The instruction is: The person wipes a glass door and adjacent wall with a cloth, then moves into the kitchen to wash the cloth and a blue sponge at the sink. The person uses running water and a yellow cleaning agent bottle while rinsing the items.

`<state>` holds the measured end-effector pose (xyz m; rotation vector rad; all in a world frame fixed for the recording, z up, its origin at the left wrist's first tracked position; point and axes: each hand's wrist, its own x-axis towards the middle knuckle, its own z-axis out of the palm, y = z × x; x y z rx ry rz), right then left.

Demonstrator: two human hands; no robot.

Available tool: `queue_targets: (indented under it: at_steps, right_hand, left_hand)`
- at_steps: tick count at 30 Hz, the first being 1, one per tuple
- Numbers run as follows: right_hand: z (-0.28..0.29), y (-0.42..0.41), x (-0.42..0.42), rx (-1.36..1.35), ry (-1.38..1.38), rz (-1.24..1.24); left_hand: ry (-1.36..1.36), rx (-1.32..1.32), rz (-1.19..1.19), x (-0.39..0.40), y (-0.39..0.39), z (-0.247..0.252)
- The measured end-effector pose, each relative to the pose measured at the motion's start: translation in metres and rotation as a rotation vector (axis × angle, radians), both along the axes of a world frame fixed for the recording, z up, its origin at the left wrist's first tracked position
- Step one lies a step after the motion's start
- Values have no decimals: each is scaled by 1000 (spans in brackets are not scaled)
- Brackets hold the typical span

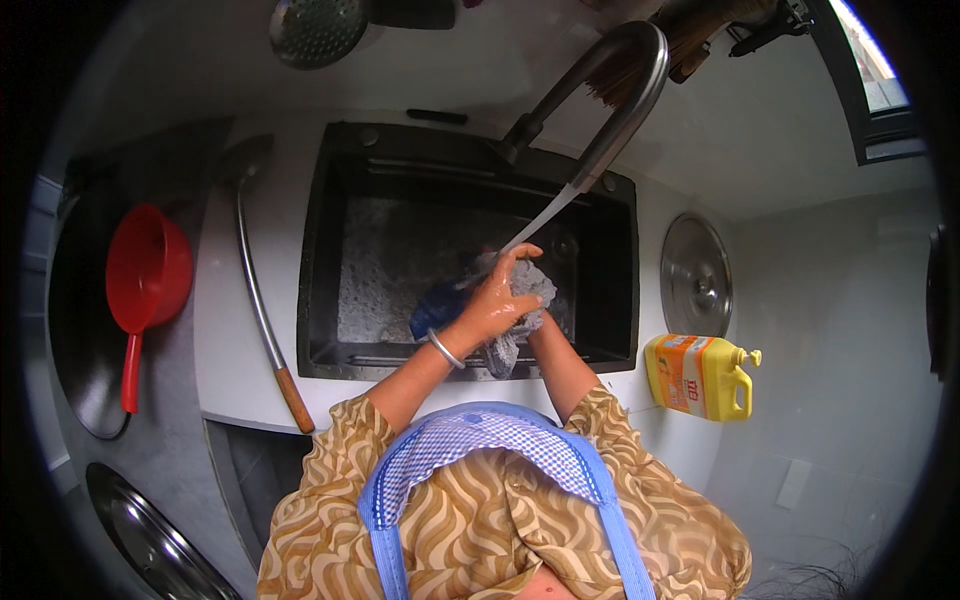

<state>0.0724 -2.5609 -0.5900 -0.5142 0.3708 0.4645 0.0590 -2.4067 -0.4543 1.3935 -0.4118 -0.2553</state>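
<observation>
Over the dark sink (319,247), my left hand (491,304), wet and with a silver bangle at the wrist, clasps a bunched grey cloth (532,285). Part of the cloth hangs down toward the sink's front rim. My right hand (546,328) reaches in from the other side. Its fingers are hidden behind the cloth, so their grip cannot be seen. From the curved metal faucet (626,127) a stream of water (540,221) runs down at the left hand and cloth. Something dark blue (439,307), perhaps fabric, shows beneath my left wrist.
Left of the sink lies a long-handled wok spatula (255,292); beyond it, a red plastic dipper (150,266) rests over a dark wok (82,330). On the right are a metal lid (697,270) and a yellow detergent jug (694,375). A skimmer (319,30) hangs at the back.
</observation>
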Motion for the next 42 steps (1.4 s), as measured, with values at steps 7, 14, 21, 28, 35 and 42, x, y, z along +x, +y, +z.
queue_targets:
  at_steps: [7, 14, 21, 28, 35, 42]
  right_hand:
    - [88, 15, 14, -476, 10, -160]
    - [149, 92, -33, -1682, -1026, -85]
    - [114, 91, -2, -1909, -899, -65]
    - [141, 86, 2, -1892, -754, -25]
    - [117, 82, 9, -1991, -911, -54]
    - [89, 19, 39, -1902, -257, -83]
  left_hand:
    - [940, -454, 52, 15, 46, -43]
    - [1078, -800, 44, 21, 45, -80]
    - [1048, -783, 284, 1, 6, -98]
    - [1003, -631, 330, 2, -2, -87]
    - [1035, -903, 214, 3, -9, -100]
    - [443, 89, 288, -6, 7, -32]
